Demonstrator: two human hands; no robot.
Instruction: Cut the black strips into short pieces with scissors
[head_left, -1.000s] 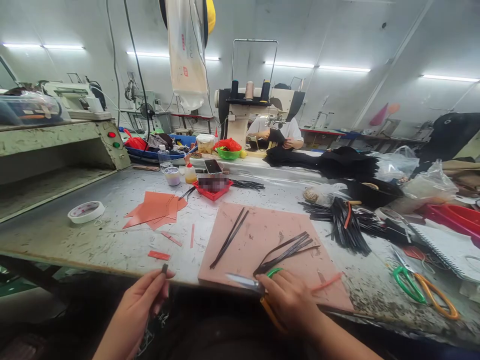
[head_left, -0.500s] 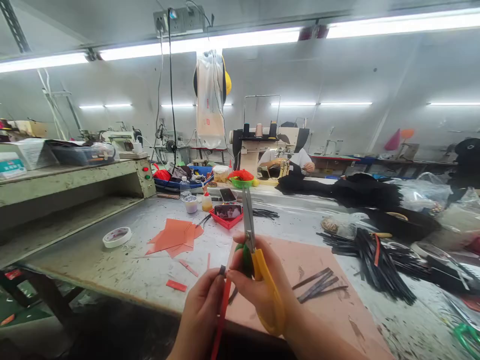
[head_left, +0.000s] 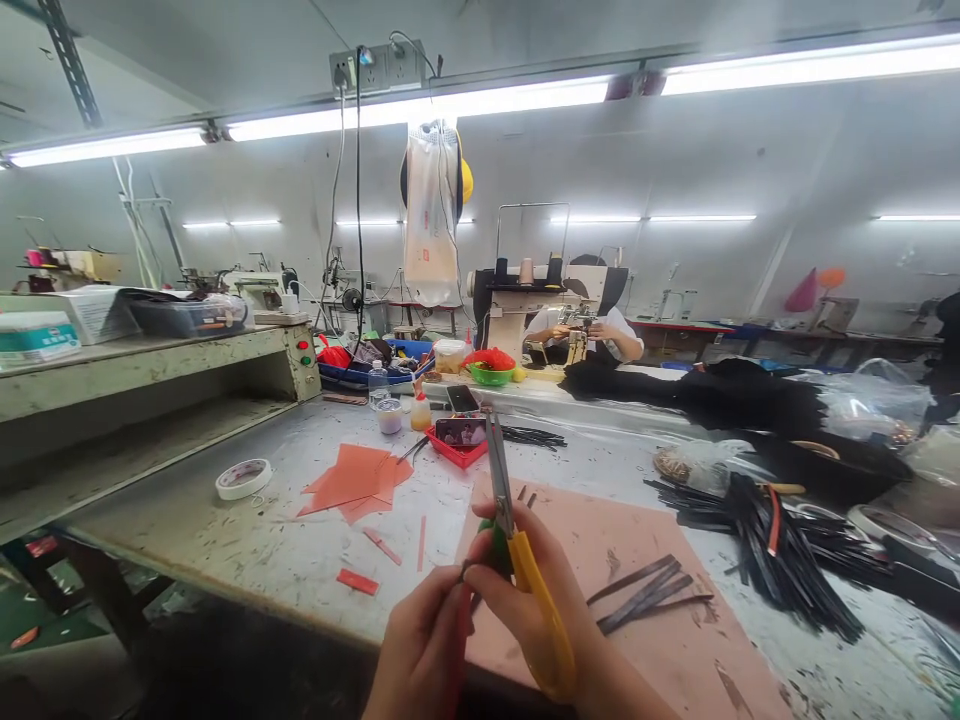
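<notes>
Right hand (head_left: pixel 559 585), head view: clamped on scissors (head_left: pixel 538 610), blades up and away, fingers curled. It has come in to meet left hand (head_left: pixel 420 635) over the near-left edge of the pink board (head_left: pixel 630 525). Left is pinched on the red strip (head_left: pixel 458 645), strip hanging down; dark bit (head_left: pixel 466 568) at touching fingertips. So both hands are on one piece. Black strips (head_left: pixel 646 600) lie on the board; orange sheets (head_left: pixel 352 478) left of it.
</notes>
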